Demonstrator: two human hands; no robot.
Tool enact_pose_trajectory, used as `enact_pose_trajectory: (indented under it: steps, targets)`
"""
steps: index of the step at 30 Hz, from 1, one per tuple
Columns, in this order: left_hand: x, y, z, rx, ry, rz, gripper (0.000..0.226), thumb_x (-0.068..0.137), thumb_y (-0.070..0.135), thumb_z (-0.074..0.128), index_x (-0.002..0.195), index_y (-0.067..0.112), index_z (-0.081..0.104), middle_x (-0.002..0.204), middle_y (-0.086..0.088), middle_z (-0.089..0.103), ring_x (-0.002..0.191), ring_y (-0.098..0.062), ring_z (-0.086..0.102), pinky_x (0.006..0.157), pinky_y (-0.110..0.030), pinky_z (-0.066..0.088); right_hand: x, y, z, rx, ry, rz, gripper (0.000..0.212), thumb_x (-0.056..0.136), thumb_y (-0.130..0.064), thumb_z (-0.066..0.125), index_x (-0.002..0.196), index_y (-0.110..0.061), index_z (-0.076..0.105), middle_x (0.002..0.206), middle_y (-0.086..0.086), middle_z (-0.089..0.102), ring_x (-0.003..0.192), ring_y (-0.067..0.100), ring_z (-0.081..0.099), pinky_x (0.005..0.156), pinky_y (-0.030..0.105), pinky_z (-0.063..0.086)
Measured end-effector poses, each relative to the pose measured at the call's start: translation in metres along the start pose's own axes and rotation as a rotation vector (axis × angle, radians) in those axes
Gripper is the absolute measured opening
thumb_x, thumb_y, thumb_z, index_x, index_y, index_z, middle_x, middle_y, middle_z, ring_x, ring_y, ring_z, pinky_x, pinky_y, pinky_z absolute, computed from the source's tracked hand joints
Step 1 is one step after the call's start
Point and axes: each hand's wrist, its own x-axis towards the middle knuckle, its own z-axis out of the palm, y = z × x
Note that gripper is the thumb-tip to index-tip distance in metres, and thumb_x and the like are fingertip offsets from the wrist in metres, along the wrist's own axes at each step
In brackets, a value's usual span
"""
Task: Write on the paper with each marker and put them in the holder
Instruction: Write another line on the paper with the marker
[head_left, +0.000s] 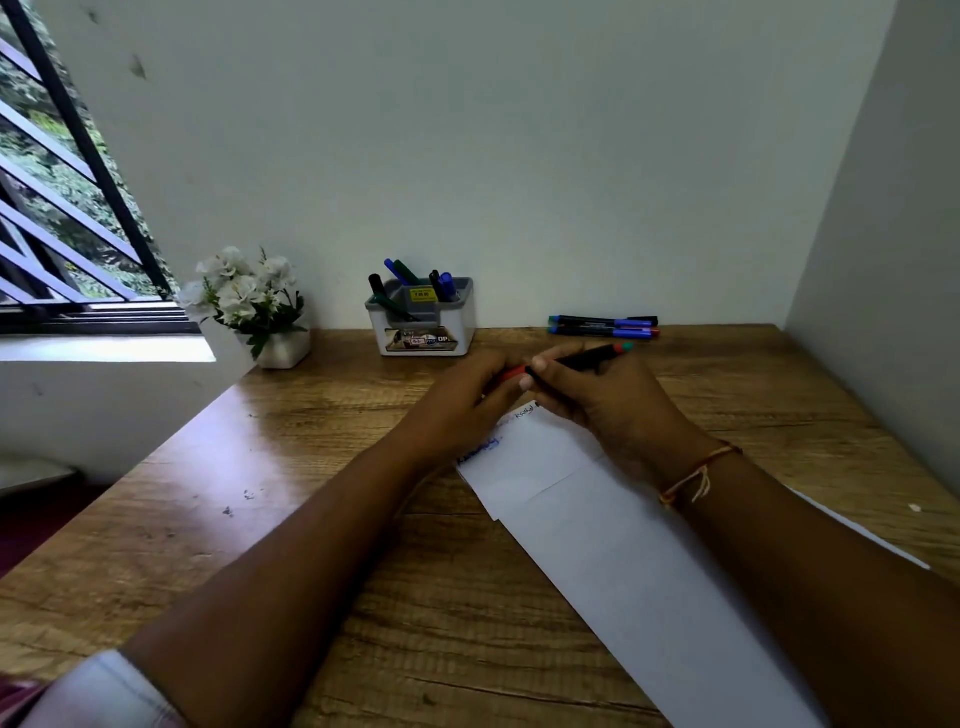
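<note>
Wooden desk (322, 467) set against a pale wall, and both hands meet over the top edge of the paper (597, 519): the right hand (597, 405) is closed around a black-bodied marker (576, 358), while the left hand (467, 400) pinches its red cap end, so this looks like the cap coming off or going on, I can't tell which. Writing already shows near the paper's top, several markers stand in the holder (423, 317) by the wall, and two spare markers (602, 326) lie well beyond the hands. Next up, I'd say, pen to paper or a reach forward to that holder.
</note>
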Motion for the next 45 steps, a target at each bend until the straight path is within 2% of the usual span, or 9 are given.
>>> enact_pose_trajectory:
  steps: [7, 13, 17, 22, 30, 33, 37, 42, 45]
  targets:
    - [0.002, 0.003, 0.000, 0.075, 0.033, -0.011, 0.021, 0.098, 0.034, 0.051, 0.079, 0.027, 0.054, 0.070, 0.008, 0.053, 0.063, -0.004, 0.048, 0.057, -0.023, 0.036, 0.000, 0.000, 0.005, 0.032, -0.053, 0.024, 0.030, 0.098, -0.012, 0.064, 0.120, 0.008, 0.065, 0.112, 0.021, 0.074, 0.096, 0.019, 0.075, 0.082, 0.028, 0.062]
    - [0.002, 0.001, -0.002, 0.094, 0.057, 0.001, 0.035, 0.096, 0.044, 0.049, 0.089, 0.012, 0.062, 0.074, -0.004, 0.061, 0.068, -0.019, 0.057, 0.062, -0.044, 0.047, -0.001, -0.001, 0.007, 0.047, -0.041, 0.056, 0.032, 0.100, -0.015, 0.062, 0.120, 0.009, 0.064, 0.109, 0.020, 0.076, 0.097, 0.019, 0.076, 0.085, 0.030, 0.062]
    - [0.001, -0.001, -0.003, 0.090, 0.067, 0.004, 0.033, 0.094, 0.049, 0.048, 0.085, 0.020, 0.062, 0.069, 0.002, 0.061, 0.063, -0.014, 0.057, 0.058, -0.040, 0.047, -0.002, -0.001, 0.009, 0.068, -0.039, 0.079, 0.032, 0.100, -0.015, 0.062, 0.118, 0.011, 0.064, 0.111, 0.022, 0.075, 0.099, 0.021, 0.076, 0.085, 0.030, 0.062]
    - [0.001, -0.001, -0.005, 0.029, 0.104, 0.014, 0.024, 0.095, 0.042, 0.054, 0.072, 0.040, 0.057, 0.060, 0.016, 0.056, 0.058, -0.003, 0.052, 0.054, -0.027, 0.040, -0.004, -0.005, 0.013, 0.093, -0.025, 0.099, 0.029, 0.101, -0.017, 0.060, 0.113, 0.009, 0.065, 0.089, 0.011, 0.078, 0.083, 0.014, 0.077, 0.076, 0.026, 0.063]
    - [0.000, -0.009, -0.009, 0.021, 0.069, -0.030, 0.029, 0.092, 0.050, 0.050, 0.081, 0.027, 0.064, 0.067, 0.010, 0.059, 0.063, -0.003, 0.053, 0.059, -0.028, 0.041, -0.004, -0.007, 0.009, 0.124, 0.038, 0.092, 0.024, 0.103, -0.024, 0.059, 0.110, -0.003, 0.068, 0.100, 0.018, 0.078, 0.092, 0.022, 0.077, 0.079, 0.031, 0.064]
    - [-0.001, -0.015, -0.019, -0.030, 0.125, -0.096, 0.036, 0.095, 0.050, 0.045, 0.082, 0.023, 0.065, 0.073, 0.010, 0.060, 0.066, 0.003, 0.053, 0.061, -0.020, 0.040, -0.001, -0.008, 0.005, 0.123, 0.176, 0.073, 0.026, 0.103, -0.034, 0.057, 0.107, -0.011, 0.069, 0.090, 0.011, 0.079, 0.080, 0.017, 0.077, 0.068, 0.027, 0.063]
    - [0.001, -0.029, -0.026, -0.049, 0.120, -0.187, 0.039, 0.099, 0.046, 0.043, 0.082, 0.017, 0.062, 0.076, 0.004, 0.061, 0.072, -0.006, 0.058, 0.067, -0.025, 0.044, 0.000, -0.007, 0.006, -0.035, 0.220, 0.135, 0.039, 0.105, -0.043, 0.048, 0.091, -0.016, 0.072, 0.071, 0.004, 0.076, 0.061, 0.011, 0.072, 0.052, 0.022, 0.056]
    - [0.001, -0.033, -0.020, 0.038, -0.051, -0.231, 0.029, 0.099, 0.045, 0.045, 0.082, 0.029, 0.062, 0.083, 0.008, 0.064, 0.082, -0.009, 0.060, 0.074, -0.030, 0.048, -0.009, 0.002, 0.011, -0.269, 0.047, 0.145, 0.027, 0.098, -0.030, 0.066, 0.095, -0.005, 0.073, 0.076, 0.011, 0.076, 0.064, 0.013, 0.072, 0.063, 0.024, 0.061]
    - [0.002, -0.034, -0.018, 0.059, -0.145, -0.256, 0.026, 0.098, 0.039, 0.048, 0.090, 0.023, 0.066, 0.084, 0.009, 0.064, 0.080, -0.007, 0.060, 0.070, -0.027, 0.048, -0.010, 0.007, 0.014, -0.474, -0.032, 0.132, 0.018, 0.098, -0.018, 0.064, 0.096, -0.002, 0.072, 0.083, 0.013, 0.076, 0.069, 0.014, 0.071, 0.069, 0.027, 0.061]
